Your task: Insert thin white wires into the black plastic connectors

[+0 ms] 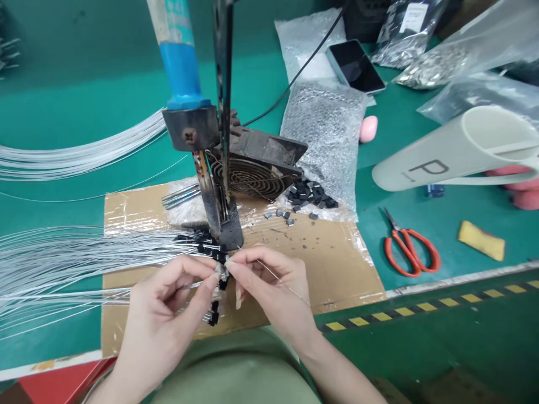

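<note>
Left hand (177, 292): your fingers pinch a small black part (222, 259) just below the iron (210, 207).
Right hand (269, 280): your fingers pinch a thin wire (280, 280) beside that part.
Place: over the cardboard (337, 264).

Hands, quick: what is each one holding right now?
Left hand: fingers pinched shut on a small black part.
Right hand: fingers pinched shut on a thin wire.

green table (76, 73), cardboard sheet (337, 258), red scissors (410, 251), phone (356, 65), yellow sponge (481, 240)
</note>
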The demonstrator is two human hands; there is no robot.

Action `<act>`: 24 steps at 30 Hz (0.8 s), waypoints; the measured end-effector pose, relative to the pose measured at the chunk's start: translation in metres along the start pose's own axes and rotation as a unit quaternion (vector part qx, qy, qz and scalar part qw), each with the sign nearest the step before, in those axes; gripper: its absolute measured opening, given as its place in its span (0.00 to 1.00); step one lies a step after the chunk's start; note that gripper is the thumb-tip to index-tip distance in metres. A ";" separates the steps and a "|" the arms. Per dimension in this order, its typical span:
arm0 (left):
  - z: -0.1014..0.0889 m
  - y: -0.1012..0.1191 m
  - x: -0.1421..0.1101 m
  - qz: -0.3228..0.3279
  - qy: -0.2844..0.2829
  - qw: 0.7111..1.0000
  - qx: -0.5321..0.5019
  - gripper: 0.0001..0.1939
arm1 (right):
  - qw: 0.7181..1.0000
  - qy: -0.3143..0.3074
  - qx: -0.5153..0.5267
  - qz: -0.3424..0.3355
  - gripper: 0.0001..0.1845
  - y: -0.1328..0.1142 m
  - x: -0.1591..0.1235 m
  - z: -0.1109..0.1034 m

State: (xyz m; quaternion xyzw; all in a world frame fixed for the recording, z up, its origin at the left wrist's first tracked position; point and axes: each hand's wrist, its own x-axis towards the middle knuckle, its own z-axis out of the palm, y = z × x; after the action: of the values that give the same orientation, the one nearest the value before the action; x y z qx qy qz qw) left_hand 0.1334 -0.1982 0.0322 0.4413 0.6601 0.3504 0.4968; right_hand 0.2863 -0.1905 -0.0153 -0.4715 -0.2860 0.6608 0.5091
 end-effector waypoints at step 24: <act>0.000 0.002 0.007 -0.009 -0.013 1.000 0.006 0.06 | 0.986 -0.026 -0.124 -0.111 0.15 0.008 -0.005 -0.009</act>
State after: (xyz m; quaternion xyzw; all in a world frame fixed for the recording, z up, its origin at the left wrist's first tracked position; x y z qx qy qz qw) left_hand 0.1330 -0.1908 0.0315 0.4429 0.6599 0.3362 0.5054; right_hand 0.2920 -0.1983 -0.0242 -0.4795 -0.4295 0.5713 0.5091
